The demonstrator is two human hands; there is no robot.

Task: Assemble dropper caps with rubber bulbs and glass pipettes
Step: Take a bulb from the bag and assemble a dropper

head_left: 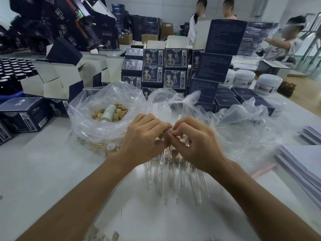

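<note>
Both hands meet mid-bench. Left hand [144, 136] grips a gold cap [158, 140]; right hand [196, 141] pinches a rubber bulb [168, 130] at it.

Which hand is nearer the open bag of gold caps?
Left. The left hand sits right beside the bag of gold caps; the right hand lies farther right, beyond it.

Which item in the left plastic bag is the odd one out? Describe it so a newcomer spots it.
Start at the crumpled clear plastic bag left of the left hand, open at the top. Inside lies a heap of small tan cylindrical dropper caps. Among them lies one pale white ribbed cylinder, longer than any cap around it.
</note>
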